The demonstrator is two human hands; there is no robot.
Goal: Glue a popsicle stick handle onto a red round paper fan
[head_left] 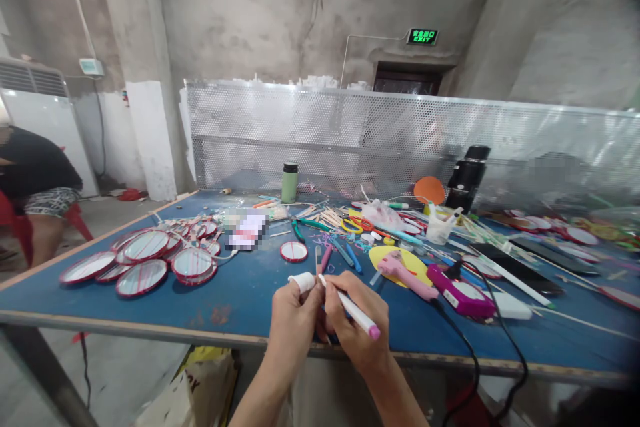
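Note:
My left hand [294,310] is closed on a thin wooden stick [318,255] that points up from its fingertips. White wrapping [303,281] covers one of its fingers. A white marker pen [357,315] with a pink end is gripped in my right hand [361,320], its tip close to the stick; contact cannot be made out. Just beyond my hands lie a small round red-rimmed disc [293,251], a pink pen-like piece [326,257] and blue pen-like pieces [354,257].
Red-rimmed discs [143,277] pile up on the left of the blue table [240,300]. A pink glue gun [407,277] rests on a yellow disc [385,255], beside a purple device [461,292] with black cables. A phone [249,230] and green bottle [289,185] stand farther back. Someone [37,167] sits at left.

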